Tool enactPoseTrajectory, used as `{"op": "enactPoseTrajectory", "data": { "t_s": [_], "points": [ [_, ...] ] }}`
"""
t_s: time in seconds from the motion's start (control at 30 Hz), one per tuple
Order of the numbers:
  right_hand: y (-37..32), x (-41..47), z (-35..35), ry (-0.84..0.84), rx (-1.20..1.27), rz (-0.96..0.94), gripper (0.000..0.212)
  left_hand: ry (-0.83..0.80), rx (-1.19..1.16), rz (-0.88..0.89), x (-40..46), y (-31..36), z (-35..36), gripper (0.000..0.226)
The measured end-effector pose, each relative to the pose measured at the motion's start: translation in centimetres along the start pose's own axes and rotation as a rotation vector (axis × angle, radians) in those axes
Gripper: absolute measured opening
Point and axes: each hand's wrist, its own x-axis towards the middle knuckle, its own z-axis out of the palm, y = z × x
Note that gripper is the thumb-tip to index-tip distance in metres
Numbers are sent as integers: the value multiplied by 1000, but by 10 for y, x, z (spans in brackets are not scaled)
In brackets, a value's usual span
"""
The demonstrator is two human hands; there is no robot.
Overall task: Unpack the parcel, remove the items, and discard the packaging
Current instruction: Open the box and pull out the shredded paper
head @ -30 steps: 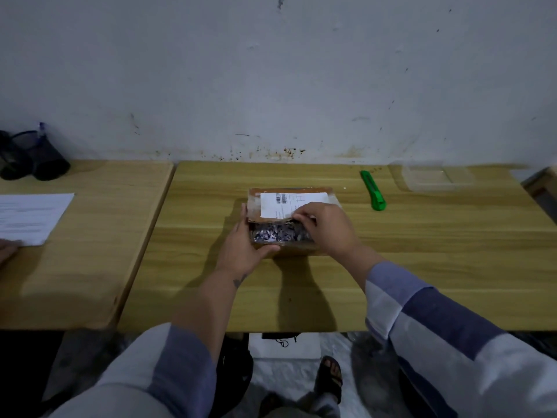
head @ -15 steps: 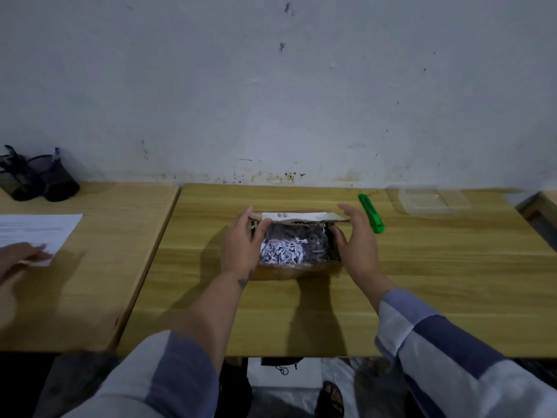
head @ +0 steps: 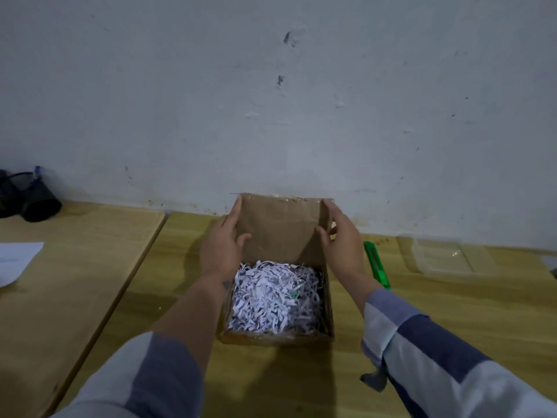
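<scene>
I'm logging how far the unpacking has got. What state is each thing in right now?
box: open, on the table
lid: raised upright, held by both edges
shredded paper: fills the box, untouched
left hand: grips the lid's left edge
right hand: grips the lid's right edge
green cutter: lying unused, right of box

Dim, bluish cast overall, low contrast. Light seems to come from above/behind the person: soft shadows of arms fall on the bench (head: 437, 312) near the front edge, and a shadow lies inside the raised box flap (head: 280, 227). Wide-angle bending at edges. Slight softness/blur throughout; no glare except a faint sheen on the clear plastic tray (head: 446, 254).
</scene>
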Motion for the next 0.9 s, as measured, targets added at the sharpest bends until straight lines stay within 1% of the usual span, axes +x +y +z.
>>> {"op": "enactPoseTrajectory", "data": {
  "t_s": [0.13, 0.23, 0.33, 0.43, 0.5, 0.57, 0.63, 0.7, 0.77, 0.8, 0.83, 0.9],
  "points": [
    [21, 23, 11, -115, -24, 20, 50, -54, -78, -41, 16, -14, 17, 65],
    [26, 29, 15, -145, -33, 41, 46, -59, -87, -21, 16, -17, 22, 58],
    [26, 27, 14, -167, -43, 43, 47, -62, -83, 1, 11, -13, 20, 55],
    [23, 15, 9, -173, -76, 71, 50, -122, -10, -24, 1, -6, 12, 58],
    [16, 1, 3, -144, -168, 76, 50, -151, 63, 10, -10, -4, 5, 60],
    [4, -17, -2, -102, -263, 55, 51, -164, 116, 86, -22, -5, -2, 58],
    [-6, -35, -4, -92, -315, 17, 50, -212, 107, 170, -34, -8, -7, 52],
    [-14, -52, -3, -172, -318, -26, 42, -334, 86, 223, -42, -10, -11, 53],
    [-17, -64, 1, -332, -276, -53, 33, -511, 137, 236, -47, -10, -11, 68],
    [-18, -69, 3, -427, -265, -53, 34, -603, 175, 234, -48, -10, -9, 80],
    [-18, -72, 6, -523, -278, -50, 41, -688, 219, 232, -49, -10, -7, 92],
    [-19, -77, 10, -702, -360, -39, 67, -803, 342, 268, -50, -11, -2, 108]
  ]
}}
